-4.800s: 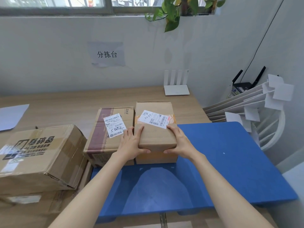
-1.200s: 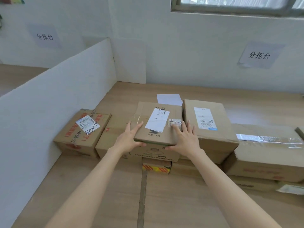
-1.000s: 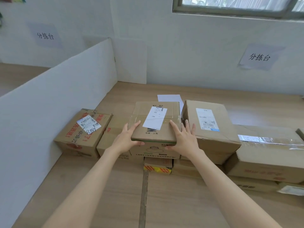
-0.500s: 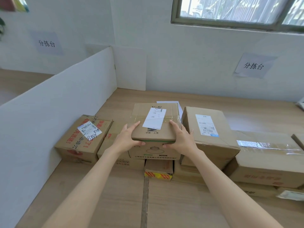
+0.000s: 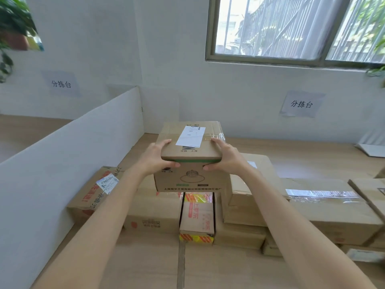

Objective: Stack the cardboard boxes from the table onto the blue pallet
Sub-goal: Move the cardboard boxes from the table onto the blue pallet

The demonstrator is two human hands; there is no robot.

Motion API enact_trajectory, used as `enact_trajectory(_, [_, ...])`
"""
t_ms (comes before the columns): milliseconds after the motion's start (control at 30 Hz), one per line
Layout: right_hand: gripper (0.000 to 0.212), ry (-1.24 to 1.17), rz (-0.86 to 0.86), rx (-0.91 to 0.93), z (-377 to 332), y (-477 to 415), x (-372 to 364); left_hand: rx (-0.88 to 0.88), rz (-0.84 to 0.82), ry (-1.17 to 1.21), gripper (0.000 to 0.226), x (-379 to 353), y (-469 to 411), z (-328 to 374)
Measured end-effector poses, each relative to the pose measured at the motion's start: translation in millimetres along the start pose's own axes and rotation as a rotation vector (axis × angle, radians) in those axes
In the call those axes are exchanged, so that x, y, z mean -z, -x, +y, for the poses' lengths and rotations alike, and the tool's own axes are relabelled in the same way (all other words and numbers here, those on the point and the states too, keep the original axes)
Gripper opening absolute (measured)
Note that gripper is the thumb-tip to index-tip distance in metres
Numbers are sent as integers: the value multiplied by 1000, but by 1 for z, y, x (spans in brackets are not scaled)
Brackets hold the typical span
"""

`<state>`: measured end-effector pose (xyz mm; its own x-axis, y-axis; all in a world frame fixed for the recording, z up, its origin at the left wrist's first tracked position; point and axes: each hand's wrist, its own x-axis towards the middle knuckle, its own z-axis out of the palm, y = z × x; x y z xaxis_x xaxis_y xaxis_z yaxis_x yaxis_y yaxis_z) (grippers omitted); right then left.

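A brown cardboard box [image 5: 190, 155] with a white label on top and a green stripe along its front edge is lifted above the pile. My left hand [image 5: 157, 159] grips its left side, thumb under the front edge. My right hand [image 5: 226, 157] grips its right side the same way. Under it on the wooden table [image 5: 312, 161] lie several more boxes: one with red print and a label [image 5: 95, 192] at the left, a narrow red-and-yellow one [image 5: 196, 217] in the middle, a large taped one [image 5: 333, 207] at the right. The blue pallet is out of view.
A white partition board [image 5: 68, 163] runs along the table's left side. The white wall behind carries two paper signs [image 5: 301, 104] and a window [image 5: 291, 28]. A white device [image 5: 370, 150] lies at the far right of the table. Bare wood shows in front of the pile.
Both hands closed on the labelled box and raised it clear of the pile. The view has tilted upward, showing more of the window.
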<state>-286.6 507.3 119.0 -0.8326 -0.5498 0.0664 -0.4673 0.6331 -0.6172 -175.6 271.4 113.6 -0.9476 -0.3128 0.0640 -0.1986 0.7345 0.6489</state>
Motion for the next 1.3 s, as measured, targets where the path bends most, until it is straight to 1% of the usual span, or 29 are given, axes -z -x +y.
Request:
enact_trajectory(200, [106,-30,69,-50,18,21,48,-90,-11,-40,98,-6,-11,56])
enact_trajectory(400, [106,-17,187,-126,75,68,120,-211,-103,-51,97,-57,-30,145])
enact_trajectory(533, [105,39,274,-198,131,115,181,-291,-165,-18,97,-115,-34,224])
enact_trajectory(667, [106,46,326,-272,196,174,250,-359,-221,7,94,-185,-28,315])
enact_trajectory(833, [106,134,409,-344,283,261,339,-466,-290,57,94,-279,-8,438])
enact_trajectory(967, [104,157,453,-393,348,332,403,-540,-344,91,94,-353,15,525])
enact_trajectory(1133, [109,134,519,-507,422,411,463,-616,-400,117,93,-436,50,621])
enact_trajectory(1300, [113,118,565,-605,482,477,508,-714,-480,87,91,-501,76,705])
